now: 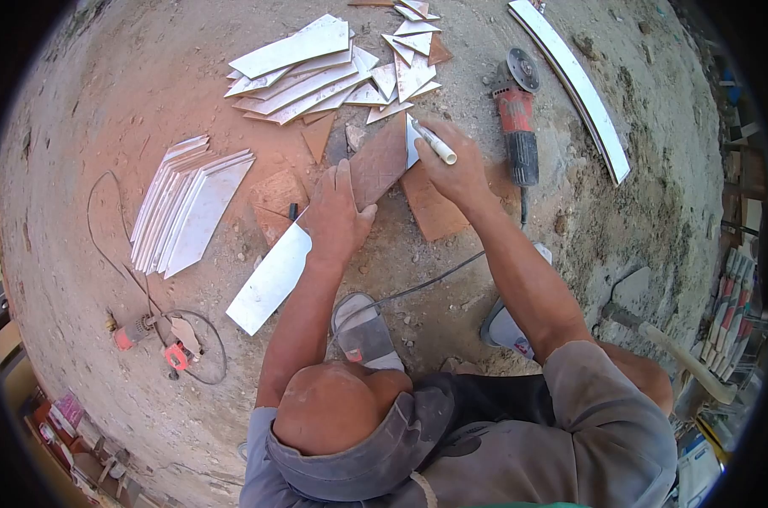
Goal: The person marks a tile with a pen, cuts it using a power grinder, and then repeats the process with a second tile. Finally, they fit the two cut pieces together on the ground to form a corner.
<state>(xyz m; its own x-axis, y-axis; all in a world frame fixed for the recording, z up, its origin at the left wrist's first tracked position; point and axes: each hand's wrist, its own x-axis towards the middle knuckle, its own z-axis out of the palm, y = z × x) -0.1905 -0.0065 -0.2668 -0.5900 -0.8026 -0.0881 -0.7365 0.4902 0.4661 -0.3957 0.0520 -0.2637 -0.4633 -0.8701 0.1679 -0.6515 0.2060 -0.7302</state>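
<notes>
My left hand (336, 213) spans a brown-faced tile (379, 168), holding it down with fingers near one edge and the thumb near the other. Beneath that tile lies a long white tile (269, 279); its near end sticks out below my wrist and a white corner (412, 140) shows at the far end. In my right hand (453, 161) is a white marker pen (437, 144), angled down at that corner. Its tip is hard to make out. A small black cap (293, 212) stands beside my left hand. Reddish blocks (432, 203) lie close to the tiles.
An angle grinder (517, 123) lies to the right, its cord running past my foot. Stacked cut white tiles (202, 207) stand left; more tile pieces (303, 72) are piled ahead. A curved white strip (574, 89), a hammer (671, 347) and a red power tool (134, 332) lie around.
</notes>
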